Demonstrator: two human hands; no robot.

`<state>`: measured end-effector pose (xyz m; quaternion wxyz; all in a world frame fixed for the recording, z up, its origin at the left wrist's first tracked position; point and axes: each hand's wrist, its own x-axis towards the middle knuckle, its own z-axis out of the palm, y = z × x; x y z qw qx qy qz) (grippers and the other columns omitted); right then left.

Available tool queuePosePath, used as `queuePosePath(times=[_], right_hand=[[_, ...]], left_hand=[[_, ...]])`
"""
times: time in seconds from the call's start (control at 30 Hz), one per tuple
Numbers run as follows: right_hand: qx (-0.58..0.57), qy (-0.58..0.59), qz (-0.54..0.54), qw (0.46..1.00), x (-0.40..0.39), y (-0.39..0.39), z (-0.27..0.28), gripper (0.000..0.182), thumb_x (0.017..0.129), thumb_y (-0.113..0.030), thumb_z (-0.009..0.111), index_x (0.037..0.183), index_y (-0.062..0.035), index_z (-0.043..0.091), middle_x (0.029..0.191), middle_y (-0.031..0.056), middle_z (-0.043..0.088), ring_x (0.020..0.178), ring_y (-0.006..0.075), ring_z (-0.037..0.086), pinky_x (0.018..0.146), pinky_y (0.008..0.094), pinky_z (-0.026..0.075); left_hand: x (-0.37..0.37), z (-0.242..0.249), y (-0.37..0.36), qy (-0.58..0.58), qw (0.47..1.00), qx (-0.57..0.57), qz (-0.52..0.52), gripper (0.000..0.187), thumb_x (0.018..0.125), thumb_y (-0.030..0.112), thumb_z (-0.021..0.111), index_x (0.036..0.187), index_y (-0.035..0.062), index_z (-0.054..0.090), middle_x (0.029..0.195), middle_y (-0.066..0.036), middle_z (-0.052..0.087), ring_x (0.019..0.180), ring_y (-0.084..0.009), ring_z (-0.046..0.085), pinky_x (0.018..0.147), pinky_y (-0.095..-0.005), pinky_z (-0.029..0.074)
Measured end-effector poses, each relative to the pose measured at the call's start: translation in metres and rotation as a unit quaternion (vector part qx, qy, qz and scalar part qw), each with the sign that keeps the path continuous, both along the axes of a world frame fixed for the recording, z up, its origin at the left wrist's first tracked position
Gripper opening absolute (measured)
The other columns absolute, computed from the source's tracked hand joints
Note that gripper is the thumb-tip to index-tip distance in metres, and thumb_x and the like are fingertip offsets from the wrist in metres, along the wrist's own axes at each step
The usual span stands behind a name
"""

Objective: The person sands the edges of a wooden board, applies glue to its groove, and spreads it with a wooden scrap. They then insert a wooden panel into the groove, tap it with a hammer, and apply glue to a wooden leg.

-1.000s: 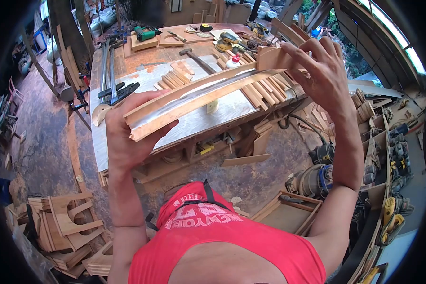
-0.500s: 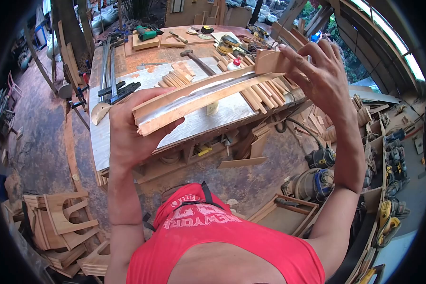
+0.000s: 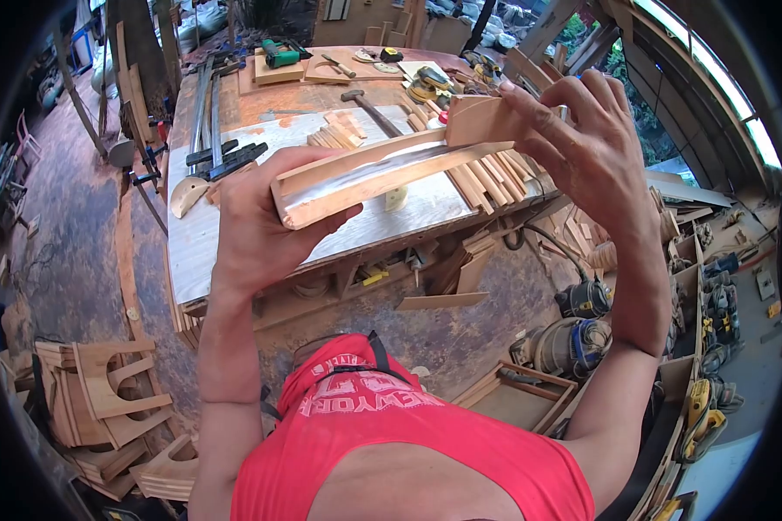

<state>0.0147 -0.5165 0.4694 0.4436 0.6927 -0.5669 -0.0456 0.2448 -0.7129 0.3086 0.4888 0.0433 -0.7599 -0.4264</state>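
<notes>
Curved wooden pieces [image 3: 369, 178], seemingly two stacked long edge to long edge with a pale shiny strip between them, are held up in the air above the surface [image 3: 235, 226]. The near end is gripped by the left hand [image 3: 256, 221], thumb wrapped over the top and fingers closed beneath. The far end is pinched by the right hand [image 3: 582, 152], whose fingers are spread and bent over a short wooden block [image 3: 473, 120] at that end.

Below both hands, a red shirt [image 3: 408, 451] is seen nearest the camera. Left of the left hand, on the floor, stacked wooden chair parts [image 3: 104, 399] are piled. Below the right hand, power tools [image 3: 573, 339] and a wooden frame [image 3: 513, 395] lie on the floor, and shelves with more tools [image 3: 712, 347] stand to its right.

Just beyond the held pieces, many thin wooden slats [image 3: 487, 178] are laid in a row on the surface, with a smaller group [image 3: 339, 135] behind the left hand. One hammer [image 3: 369, 106] lies past them. Bar clamps [image 3: 208, 113] are set along the left edge of the surface. Farther off, one green drill [image 3: 278, 54] and one yellow sander [image 3: 426, 85] are seen. Bare surface is left open between the clamps and the slats.
</notes>
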Motion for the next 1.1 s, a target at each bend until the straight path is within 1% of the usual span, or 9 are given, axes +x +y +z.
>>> queuePosePath(times=[0.1, 0.2, 0.57, 0.67, 0.77, 0.9, 0.97, 1.07, 1.1], right_hand=[[0.004, 0.003, 0.005, 1.000, 0.008, -0.003, 0.001, 0.048, 0.081, -0.029, 0.077, 0.128, -0.0309, 0.069, 0.088, -0.0006, 0.058, 0.087, 0.0210, 0.055, 0.083, 0.0394, 0.047], [0.010, 0.000, 0.004, 1.000, 0.016, -0.006, 0.002, 0.050, 0.079, -0.028, 0.078, 0.128, -0.0310, 0.069, 0.089, -0.0003, 0.058, 0.088, 0.0208, 0.055, 0.084, 0.0394, 0.047], [0.030, 0.002, 0.031, 0.999, 0.048, -0.021, 0.007, 0.061, 0.071, -0.027, 0.082, 0.131, -0.0243, 0.070, 0.093, 0.0017, 0.059, 0.088, 0.0222, 0.053, 0.080, 0.0394, 0.044], [0.022, -0.021, 0.050, 0.998, 0.058, -0.026, 0.007, 0.061, 0.069, -0.026, 0.085, 0.128, -0.0234, 0.072, 0.095, 0.0028, 0.063, 0.089, 0.0231, 0.056, 0.083, 0.0400, 0.045], [-0.007, -0.123, 0.059, 0.991, 0.063, -0.016, 0.015, 0.059, 0.069, -0.023, 0.089, 0.125, -0.0138, 0.073, 0.103, 0.0072, 0.069, 0.098, 0.0228, 0.062, 0.090, 0.0409, 0.049], [-0.196, -0.335, 0.160, 0.908, 0.036, 0.015, -0.029, 0.063, 0.071, -0.010, 0.089, 0.130, -0.0065, 0.067, 0.115, 0.0058, 0.070, 0.107, 0.0203, 0.064, 0.088, 0.0357, 0.054], [-0.313, -0.463, 0.149, 0.816, 0.031, 0.036, -0.072, 0.065, 0.074, -0.005, 0.089, 0.133, -0.0005, 0.063, 0.116, 0.0064, 0.070, 0.111, 0.0183, 0.063, 0.089, 0.0344, 0.054], [-0.419, -0.566, 0.207, 0.679, 0.021, 0.043, -0.139, 0.065, 0.077, -0.004, 0.087, 0.136, 0.0021, 0.059, 0.111, 0.0053, 0.071, 0.106, 0.0142, 0.063, 0.087, 0.0313, 0.053], [-0.422, -0.598, 0.116, 0.671, 0.009, 0.053, -0.169, 0.065, 0.077, -0.007, 0.088, 0.135, -0.0004, 0.061, 0.109, 0.0046, 0.070, 0.102, 0.0140, 0.063, 0.085, 0.0305, 0.052]], left_hand=[[-0.001, 0.000, -0.003, 0.006, 1.000, 0.001, -0.015, 0.044, 0.074, 0.010, 0.091, 0.112, 0.0019, 0.071, 0.097, -0.011, 0.078, 0.087, -0.0168, 0.076, 0.077, -0.0291, 0.059], [0.001, 0.000, -0.004, -0.018, 0.999, -0.015, -0.021, 0.043, 0.078, -0.001, 0.086, 0.117, -0.0025, 0.068, 0.102, -0.006, 0.074, 0.091, -0.0106, 0.069, 0.077, -0.0267, 0.056], [0.001, 0.005, -0.005, 0.000, 0.999, -0.039, -0.012, 0.044, 0.077, 0.005, 0.089, 0.115, -0.0030, 0.069, 0.097, -0.008, 0.077, 0.087, -0.0106, 0.072, 0.077, -0.0274, 0.058], [0.002, 0.005, -0.004, -0.002, 0.999, -0.036, -0.011, 0.044, 0.077, 0.006, 0.089, 0.115, -0.0025, 0.069, 0.097, -0.009, 0.077, 0.087, -0.0109, 0.072, 0.078, -0.0279, 0.058], [0.004, 0.009, -0.003, -0.011, 0.999, -0.035, 0.001, 0.043, 0.077, 0.006, 0.089, 0.114, -0.0025, 0.070, 0.098, -0.008, 0.078, 0.088, -0.0110, 0.072, 0.079, -0.0284, 0.059], [-0.003, 0.001, -0.012, 0.014, 1.000, -0.028, -0.002, 0.045, 0.074, 0.010, 0.091, 0.114, 0.0027, 0.069, 0.099, -0.013, 0.077, 0.088, -0.0206, 0.076, 0.078, -0.0308, 0.059], [-0.005, 0.000, -0.019, 0.018, 0.999, -0.029, -0.006, 0.045, 0.075, 0.010, 0.091, 0.114, 0.0019, 0.069, 0.099, -0.012, 0.077, 0.088, -0.0184, 0.076, 0.078, -0.0305, 0.059], [-0.008, 0.004, -0.025, 0.015, 1.000, 0.012, 0.010, 0.044, 0.077, 0.012, 0.091, 0.115, 0.0002, 0.071, 0.100, -0.010, 0.078, 0.087, -0.0106, 0.071, 0.080, -0.0289, 0.058], [-0.007, 0.008, -0.029, -0.004, 1.000, 0.028, 0.008, 0.045, 0.077, 0.006, 0.089, 0.118, -0.0019, 0.070, 0.104, -0.011, 0.076, 0.093, -0.0137, 0.071, 0.085, -0.0305, 0.058]])
